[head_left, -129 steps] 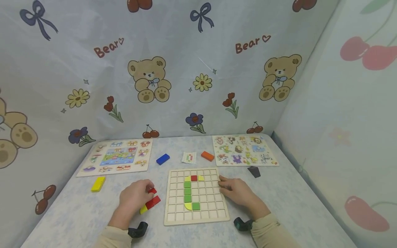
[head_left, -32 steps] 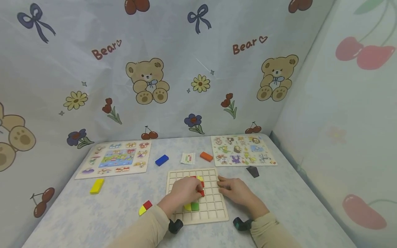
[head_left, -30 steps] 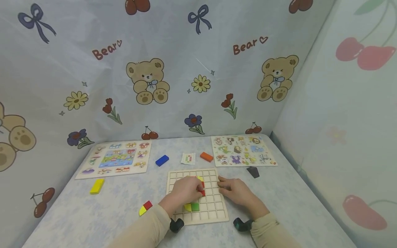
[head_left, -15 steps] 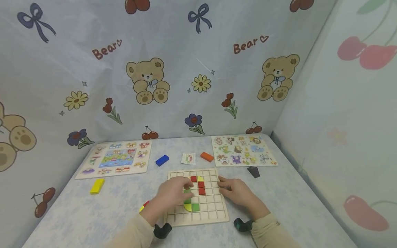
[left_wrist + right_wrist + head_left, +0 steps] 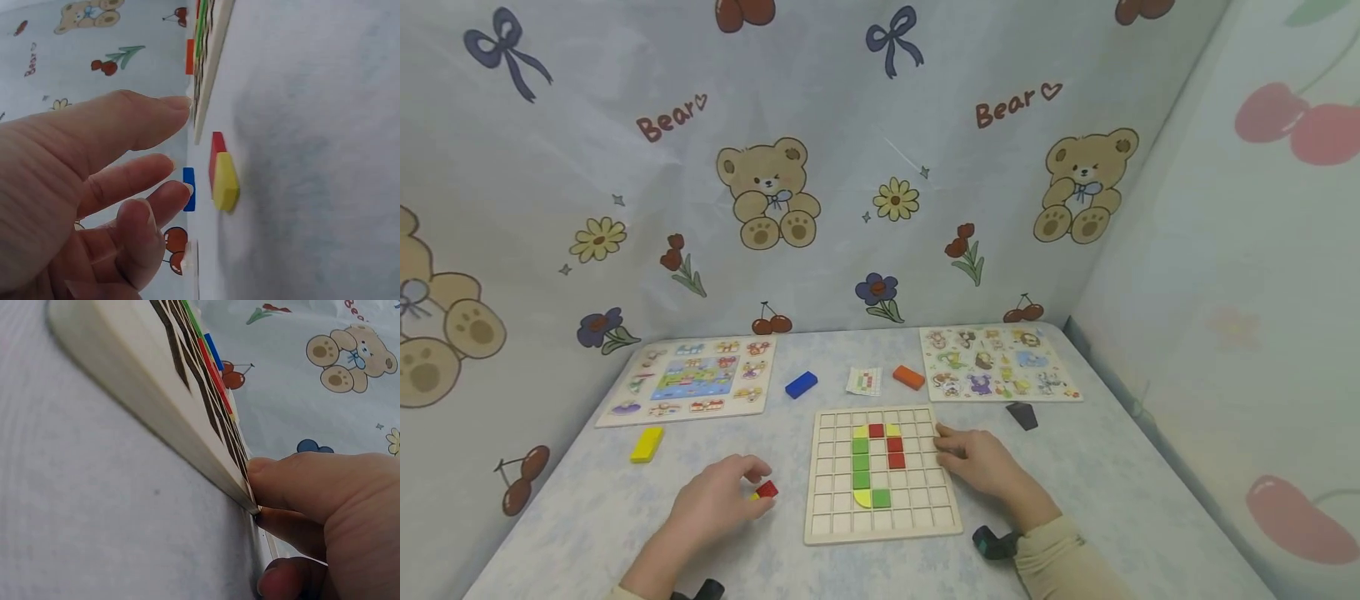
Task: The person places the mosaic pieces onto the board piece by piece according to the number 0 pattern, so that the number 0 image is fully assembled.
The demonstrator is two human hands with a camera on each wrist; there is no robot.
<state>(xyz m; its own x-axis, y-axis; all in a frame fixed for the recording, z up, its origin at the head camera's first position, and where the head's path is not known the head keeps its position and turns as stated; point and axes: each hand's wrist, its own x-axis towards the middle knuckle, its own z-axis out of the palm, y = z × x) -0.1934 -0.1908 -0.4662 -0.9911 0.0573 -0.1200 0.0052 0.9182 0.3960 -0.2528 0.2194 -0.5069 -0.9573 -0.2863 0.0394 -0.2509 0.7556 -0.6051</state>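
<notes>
My left hand (image 5: 711,500) is held over the table left of the board, thumb and fingers apart with nothing between them. Just beyond its fingertips lie a red square tile (image 5: 767,490) and a yellow rounded tile (image 5: 225,184), side by side. A wooden grid board (image 5: 925,500) carries green tiles (image 5: 861,462) down one column, red tiles (image 5: 896,452) down another, and yellow rounded tiles at some corners. At the board's right edge, my right hand (image 5: 981,462) pinches the rim, with the thumb (image 5: 269,472) on top in the right wrist view.
Behind the board are a small pattern card (image 5: 865,381), a blue block (image 5: 801,385) and an orange block (image 5: 908,377). A yellow block (image 5: 647,445) lies left, a dark piece (image 5: 1022,415) right. Picture boards (image 5: 760,405) (image 5: 1000,367) stand at both back corners.
Two red tiles have gone from the left of the table onto the board's right-hand column. My left hand has let go and moved back left to the loose tiles; the right hand has stayed.
</notes>
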